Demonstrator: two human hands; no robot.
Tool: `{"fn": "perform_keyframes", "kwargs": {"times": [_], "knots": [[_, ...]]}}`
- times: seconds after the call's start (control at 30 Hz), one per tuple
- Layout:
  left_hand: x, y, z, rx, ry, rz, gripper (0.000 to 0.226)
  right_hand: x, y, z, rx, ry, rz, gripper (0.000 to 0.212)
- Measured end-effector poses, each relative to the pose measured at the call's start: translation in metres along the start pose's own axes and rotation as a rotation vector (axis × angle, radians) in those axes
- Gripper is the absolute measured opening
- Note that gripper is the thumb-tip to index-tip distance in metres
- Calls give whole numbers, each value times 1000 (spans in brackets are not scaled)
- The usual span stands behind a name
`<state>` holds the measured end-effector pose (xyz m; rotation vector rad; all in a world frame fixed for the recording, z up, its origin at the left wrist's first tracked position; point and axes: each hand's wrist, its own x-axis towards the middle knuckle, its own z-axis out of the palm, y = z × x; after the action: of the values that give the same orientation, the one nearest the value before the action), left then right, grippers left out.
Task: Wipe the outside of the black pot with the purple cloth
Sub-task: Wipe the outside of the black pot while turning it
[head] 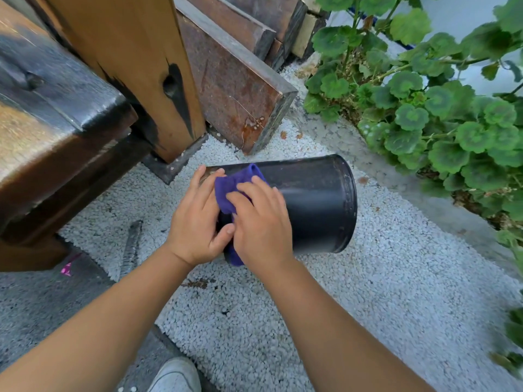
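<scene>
White shoe (177, 376), hands pressing purple cloth (230, 188), black pot (317, 202) sideways

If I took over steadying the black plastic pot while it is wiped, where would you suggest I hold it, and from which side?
Probably at its narrow base end, coming from the left, where the left hand already sits. The black plastic pot is held tipped sideways, wide rim to the right, and the right hand presses the purple cloth on the wall.

We have two bare arms with no sleeves, a left hand (198, 219) and a right hand (261, 222), and one white shoe (175, 376) with laces.
</scene>
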<state>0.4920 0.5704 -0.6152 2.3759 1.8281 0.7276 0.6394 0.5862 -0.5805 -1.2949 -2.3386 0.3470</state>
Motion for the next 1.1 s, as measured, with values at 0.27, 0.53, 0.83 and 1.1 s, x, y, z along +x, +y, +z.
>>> {"fn": "perform_keyframes", "kwargs": {"times": [0.27,0.53,0.83,1.1], "knots": [[1,-4,0,77,-52,-34,79,6,51,-22,-223,-75,-6,43],[-13,1,3,101,-32,-88,74,15,114,-70,82,163,405,27],[-29,39,-12,-357,200,-465,47,-13,119,-81,352,391,859,11],[-5,48,-14,-541,73,-915,72,-20,115,-79,648,492,1065,10]]}}
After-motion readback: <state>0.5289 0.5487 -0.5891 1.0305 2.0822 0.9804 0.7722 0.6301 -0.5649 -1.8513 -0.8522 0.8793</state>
